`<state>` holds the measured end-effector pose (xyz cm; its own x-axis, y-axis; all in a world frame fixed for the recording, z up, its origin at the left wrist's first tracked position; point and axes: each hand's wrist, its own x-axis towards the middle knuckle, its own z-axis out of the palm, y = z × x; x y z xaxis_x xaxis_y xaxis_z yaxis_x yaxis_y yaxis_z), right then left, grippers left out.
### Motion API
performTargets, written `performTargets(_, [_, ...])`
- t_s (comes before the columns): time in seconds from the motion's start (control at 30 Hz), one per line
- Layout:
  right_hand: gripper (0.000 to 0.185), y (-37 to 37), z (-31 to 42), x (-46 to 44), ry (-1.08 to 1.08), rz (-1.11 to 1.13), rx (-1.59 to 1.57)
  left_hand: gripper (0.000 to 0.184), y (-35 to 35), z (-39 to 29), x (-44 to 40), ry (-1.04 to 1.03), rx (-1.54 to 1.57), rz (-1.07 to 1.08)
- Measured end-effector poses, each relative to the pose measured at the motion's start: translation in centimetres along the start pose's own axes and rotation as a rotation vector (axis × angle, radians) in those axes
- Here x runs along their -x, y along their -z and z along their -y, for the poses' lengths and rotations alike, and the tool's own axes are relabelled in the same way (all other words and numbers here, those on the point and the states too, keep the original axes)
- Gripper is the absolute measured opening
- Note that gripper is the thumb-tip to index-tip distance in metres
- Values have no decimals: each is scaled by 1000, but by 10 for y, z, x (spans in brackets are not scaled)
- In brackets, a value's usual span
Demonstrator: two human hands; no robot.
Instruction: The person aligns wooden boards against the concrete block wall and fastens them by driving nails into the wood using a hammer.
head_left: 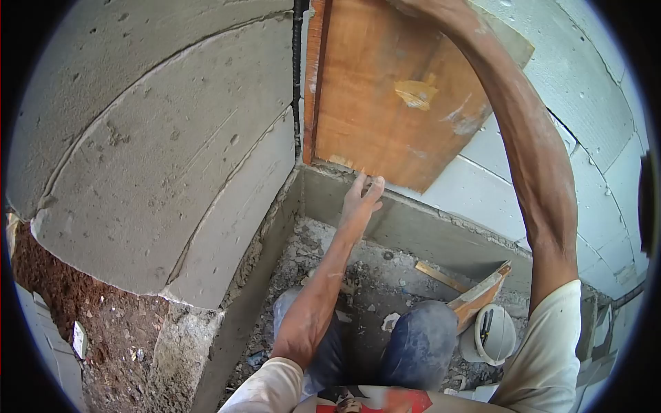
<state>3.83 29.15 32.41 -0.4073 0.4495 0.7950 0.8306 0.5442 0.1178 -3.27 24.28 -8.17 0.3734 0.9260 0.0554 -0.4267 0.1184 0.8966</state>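
Observation:
A brown plywood board [392,103] with a torn yellowish patch stands upright in the wall corner, against the pale block wall. Just at its lower edge is my left hand [359,199], fingers stretched up and apart, the tips at or very near the wood. My right arm arches over the board's right side. Only a small part of my right hand [407,5] shows, by the board's top, and its fingers are out of view. Along the board's left side runs a narrow reddish wooden strip [315,82].
Grey block wall [172,138] rises at left beside a black corrugated conduit [297,69]. A low concrete ledge [413,220] runs below the board. Near my knees lie a wood offcut [482,296], a thin stick [441,277] and a white bucket [501,337] holding a dark-handled tool. Rubble covers the floor.

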Motion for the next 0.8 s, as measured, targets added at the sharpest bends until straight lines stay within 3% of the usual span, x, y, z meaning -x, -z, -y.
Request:
performTargets(0.23, [48, -66, 12, -8, 7, 56, 177, 104, 21, 14, -18, -57, -216, -165])
performTargets(0.37, [41, -89, 7, 1, 79, -53, 112, 108, 23, 20, -18, 22, -112, -234])
performTargets(0.43, [40, -100, 3, 9, 160, -123, 184, 114, 13, 23, -12, -263, -429, -417])
performTargets(0.47, [40, -104, 0, 14, 240, -201, 255, 114, 11, 18, -6, -257, -428, -411])
performTargets(0.53, [42, -110, 7, 26, 232, -204, 252, 120, 5, 6, 3, -540, -874, -364])
performTargets(0.63, [50, -113, 11, 37, 253, -231, 277, 123, -5, 7, -9, -558, -875, -255])
performTargets(0.7, [45, -109, 14, 41, 274, -224, 367, 123, -6, 8, -12, -548, -903, -244])
performTargets(0.73, [24, -111, 13, 48, 234, -273, 473, 124, -7, 10, -11, -512, -933, -241])
performTargets(0.8, [20, -108, 13, 52, 454, -368, 589, 124, -10, 7, -12, -528, -936, -235])
